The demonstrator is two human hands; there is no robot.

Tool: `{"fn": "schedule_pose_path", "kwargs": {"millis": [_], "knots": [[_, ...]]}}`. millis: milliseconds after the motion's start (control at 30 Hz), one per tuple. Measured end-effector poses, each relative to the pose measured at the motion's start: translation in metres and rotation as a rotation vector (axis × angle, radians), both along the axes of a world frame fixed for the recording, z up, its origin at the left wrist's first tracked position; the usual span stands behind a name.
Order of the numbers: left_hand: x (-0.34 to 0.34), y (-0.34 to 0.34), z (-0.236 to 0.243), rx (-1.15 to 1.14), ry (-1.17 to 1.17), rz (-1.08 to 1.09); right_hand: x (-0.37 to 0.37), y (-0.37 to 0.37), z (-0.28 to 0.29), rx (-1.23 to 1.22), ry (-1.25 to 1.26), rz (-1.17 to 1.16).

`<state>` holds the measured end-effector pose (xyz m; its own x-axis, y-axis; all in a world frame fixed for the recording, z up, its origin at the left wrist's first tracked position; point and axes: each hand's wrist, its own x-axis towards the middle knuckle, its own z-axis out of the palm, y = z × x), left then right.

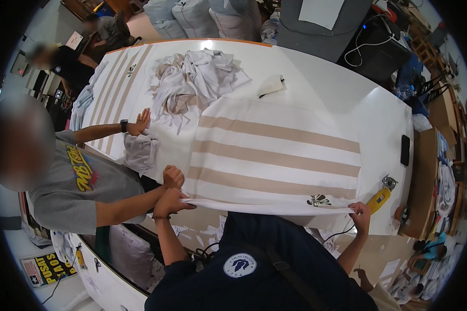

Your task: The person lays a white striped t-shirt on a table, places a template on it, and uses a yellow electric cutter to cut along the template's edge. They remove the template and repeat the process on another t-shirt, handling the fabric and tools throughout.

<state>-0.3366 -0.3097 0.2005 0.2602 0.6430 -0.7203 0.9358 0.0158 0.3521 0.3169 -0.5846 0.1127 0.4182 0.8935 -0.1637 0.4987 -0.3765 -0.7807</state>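
Note:
A white fabric panel with broad tan stripes (275, 155) lies spread on the white table, a dark printed emblem near its close right corner. Its near edge is lifted and folded into a band along the table's front. My left hand (172, 202) pinches the left end of that band, and my right hand (360, 216) grips the right end. Just beyond my left hand is the closed hand (173, 177) of a co-worker standing at the left. That person's other hand (139, 123) rests by a small crumpled cloth (141, 150).
A yellow handheld electric cutter (381, 198) lies beside my right hand, its cord trailing off the table. Farther off are a black phone (405, 150), a heap of white and tan cloth (197, 80), a small white scrap (271, 86) and another striped panel (111, 103). Stuffed sacks (192, 19) stand beyond the table.

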Motion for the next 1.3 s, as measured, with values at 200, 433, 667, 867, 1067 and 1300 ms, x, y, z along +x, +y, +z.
{"fn": "schedule_pose_path", "kwargs": {"millis": [200, 433, 667, 867, 1067, 1300], "knots": [[0.000, -0.008, 0.033, -0.071, -0.023, 0.093, 0.010, -0.021, 0.029, 0.021, 0.296, -0.147], [-0.027, 0.023, -0.021, 0.277, -0.236, 0.000, 0.039, -0.005, 0.044, 0.036, 0.340, -0.228], [0.026, 0.078, -0.055, 0.681, -0.218, 0.171, 0.052, 0.081, -0.002, 0.235, 0.324, -0.292], [0.026, 0.102, -0.128, 0.682, -0.340, 0.237, 0.020, 0.099, -0.042, 0.117, -0.234, -0.197], [0.019, 0.103, -0.148, 0.703, -0.348, 0.395, -0.006, 0.077, -0.065, 0.138, -0.175, -0.273], [0.020, 0.105, -0.157, 0.831, -0.356, 0.500, -0.022, 0.083, -0.070, 0.131, -0.256, -0.323]]}}
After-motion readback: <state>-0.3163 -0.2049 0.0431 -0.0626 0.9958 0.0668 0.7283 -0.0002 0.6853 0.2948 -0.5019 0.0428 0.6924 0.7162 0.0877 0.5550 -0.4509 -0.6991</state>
